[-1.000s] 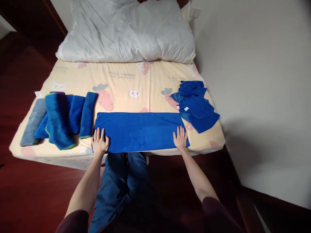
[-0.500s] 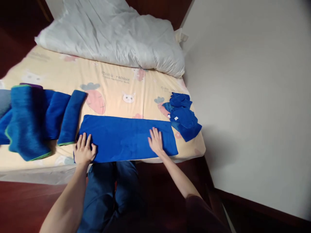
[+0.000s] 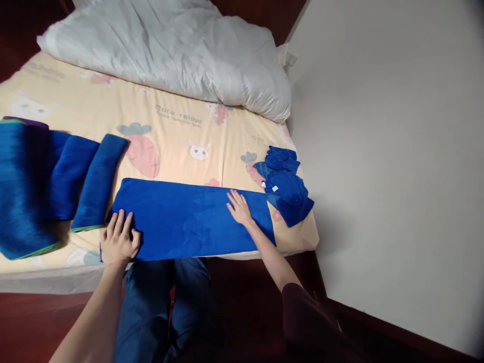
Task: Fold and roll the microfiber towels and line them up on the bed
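A long blue towel (image 3: 181,218) lies spread flat along the near edge of the bed (image 3: 177,131). My left hand (image 3: 118,241) rests flat on its left end, fingers open. Toward the towel's right part, a little in from the end, my right hand (image 3: 238,206) presses flat with fingers spread. Neither hand holds anything.
Several folded blue towels (image 3: 56,176) lie in a row at the left of the bed. A crumpled heap of blue cloths (image 3: 285,184) sits at the right corner. A white duvet (image 3: 170,50) fills the far side. A white wall (image 3: 389,151) stands to the right.
My right hand has slid leftward along the towel, away from its right end. My left hand stays on the left end. The view has swung right.
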Available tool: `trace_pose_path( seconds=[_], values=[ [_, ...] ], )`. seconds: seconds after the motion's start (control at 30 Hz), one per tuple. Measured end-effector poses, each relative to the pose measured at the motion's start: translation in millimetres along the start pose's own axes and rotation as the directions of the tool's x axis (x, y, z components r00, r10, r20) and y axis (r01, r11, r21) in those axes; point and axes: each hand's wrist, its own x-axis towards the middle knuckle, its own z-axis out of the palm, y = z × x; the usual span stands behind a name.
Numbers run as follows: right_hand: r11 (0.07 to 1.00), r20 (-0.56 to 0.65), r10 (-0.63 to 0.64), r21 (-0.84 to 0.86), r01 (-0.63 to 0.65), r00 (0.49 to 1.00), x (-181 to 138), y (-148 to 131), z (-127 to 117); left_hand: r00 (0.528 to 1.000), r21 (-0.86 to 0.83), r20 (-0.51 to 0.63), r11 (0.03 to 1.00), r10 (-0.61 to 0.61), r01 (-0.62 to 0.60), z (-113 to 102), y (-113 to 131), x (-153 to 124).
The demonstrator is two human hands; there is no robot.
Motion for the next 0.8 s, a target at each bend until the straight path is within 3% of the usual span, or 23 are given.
trace_pose_path(
  seconds=[0.13, 0.23, 0.53, 0.67, 0.8],
  values=[
    [0.963, -0.088, 0.261, -0.038, -0.265, 0.961, -15.9, 78.3, -6.1, 0.999, 0.013, -0.031, 0.999, 0.037, -0.037, 1.7, 0.7, 0.7],
    [0.94, -0.112, 0.329, -0.052, -0.336, 0.938, -18.0, 109.9, -6.4, 0.998, 0.02, -0.039, 0.998, 0.058, -0.057, 2.3, 0.4, 1.5],
    [0.94, -0.151, 0.275, -0.163, -0.299, 0.949, -18.6, 154.4, -5.3, 0.999, 0.035, 0.033, 0.999, 0.034, -0.035, -1.6, -0.7, -1.2],
    [0.95, -0.211, 0.195, -0.204, -0.238, 0.958, -12.6, 179.6, -9.1, 0.998, 0.057, 0.069, 0.998, -0.001, -0.003, 0.7, -4.9, -4.0],
    [0.938, -0.16, 0.22, -0.235, -0.253, 0.962, -4.8, 193.2, -13.5, 0.993, 0.076, 0.11, 0.996, -0.045, 0.037, 1.4, -5.4, -6.4]
  ],
)
